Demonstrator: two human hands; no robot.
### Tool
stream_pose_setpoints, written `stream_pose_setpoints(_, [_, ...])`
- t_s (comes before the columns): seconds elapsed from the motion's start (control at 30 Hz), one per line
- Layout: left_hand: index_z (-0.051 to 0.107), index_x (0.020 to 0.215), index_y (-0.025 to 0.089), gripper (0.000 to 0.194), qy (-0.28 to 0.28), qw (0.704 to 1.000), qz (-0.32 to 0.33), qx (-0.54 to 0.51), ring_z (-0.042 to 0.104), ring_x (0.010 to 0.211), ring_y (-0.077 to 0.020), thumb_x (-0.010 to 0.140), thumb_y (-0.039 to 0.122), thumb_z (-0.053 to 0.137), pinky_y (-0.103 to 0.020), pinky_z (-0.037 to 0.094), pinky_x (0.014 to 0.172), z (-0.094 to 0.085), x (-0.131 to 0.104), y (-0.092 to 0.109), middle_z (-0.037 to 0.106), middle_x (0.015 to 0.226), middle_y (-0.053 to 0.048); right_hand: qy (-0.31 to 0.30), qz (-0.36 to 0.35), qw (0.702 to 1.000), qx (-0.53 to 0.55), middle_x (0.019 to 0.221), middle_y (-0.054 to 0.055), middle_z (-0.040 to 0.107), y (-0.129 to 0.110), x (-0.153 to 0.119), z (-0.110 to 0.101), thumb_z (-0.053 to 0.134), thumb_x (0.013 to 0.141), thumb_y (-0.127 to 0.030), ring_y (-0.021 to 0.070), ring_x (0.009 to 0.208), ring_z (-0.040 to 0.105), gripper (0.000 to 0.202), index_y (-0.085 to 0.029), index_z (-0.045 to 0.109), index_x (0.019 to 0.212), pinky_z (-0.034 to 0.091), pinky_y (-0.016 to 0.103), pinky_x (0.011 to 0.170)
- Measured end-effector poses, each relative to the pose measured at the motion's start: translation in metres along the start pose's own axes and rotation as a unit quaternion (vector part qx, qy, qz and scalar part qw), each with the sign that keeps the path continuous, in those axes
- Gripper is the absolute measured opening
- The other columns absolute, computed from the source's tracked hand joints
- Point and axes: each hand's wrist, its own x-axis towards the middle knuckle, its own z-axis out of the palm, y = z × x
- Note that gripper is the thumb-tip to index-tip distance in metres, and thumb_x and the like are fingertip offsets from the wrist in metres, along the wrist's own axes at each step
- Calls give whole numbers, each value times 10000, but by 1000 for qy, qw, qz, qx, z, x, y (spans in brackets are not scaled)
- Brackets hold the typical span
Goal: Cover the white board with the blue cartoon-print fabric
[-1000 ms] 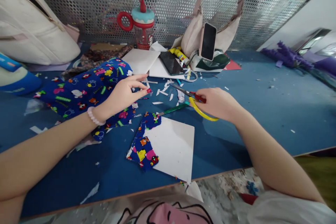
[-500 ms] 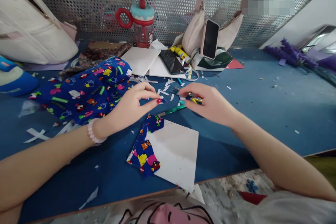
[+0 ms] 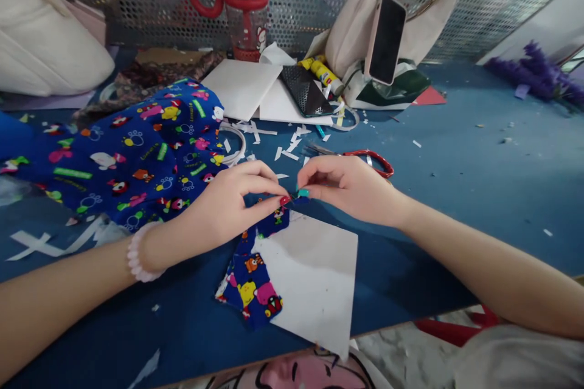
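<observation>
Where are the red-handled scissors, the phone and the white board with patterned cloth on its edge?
Red-handled scissors (image 3: pixel 383 160): head view, on the red handle loop.
Phone (image 3: pixel 387 39): head view, on its dark screen.
White board (image 3: pixel 314 279): head view, on its bare white face.

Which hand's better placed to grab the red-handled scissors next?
Right, I'd say. The right hand is just in front of the red-handled scissors; the left hand is farther off. Both hands' fingertips are at a small blue scrap, though.
</observation>
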Motion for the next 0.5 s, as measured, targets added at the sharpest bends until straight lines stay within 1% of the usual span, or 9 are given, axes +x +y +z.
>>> stream_pose_setpoints(0.1, [746,935,191,174,-25,999,24,17,619,849,-126,931,194,571,-237,471,768,-2,-5,-6,651,927,-11,-84,-9,996,-35,866,6,684,2,2,-2,547,859,-112,117,761,610,118,-178,645,862,484,248,702])
stream_pose_setpoints(0.2, [735,947,186,184,-50,997,44,32,614,869,-126,947,173,551,-242,463,799,-2,-12,-11,649,958,-15,-140,-29,987,-70,934,15,702,-1,6,-4,528,862,-62,119,829,627,177,-178,659,889,485,246,763])
stream_pose_setpoints(0.37, [714,956,194,185,-71,994,66,51,594,922,-149,969,174,530,-300,433,885,-2,-18,-14,654,999,-19,-187,-34,976,-108,911,-2,702,-7,13,-5,520,849,-22,120,812,632,224,-195,658,886,478,244,757])
stream_pose_setpoints(0.5, [705,969,211,186,-90,993,62,48,577,955,-156,979,185,521,-312,423,902,-1,-19,-14,654,1018,-13,-202,-52,970,-125,907,8,683,-6,14,-4,502,890,-39,120,816,623,208,-187,648,902,474,238,740])
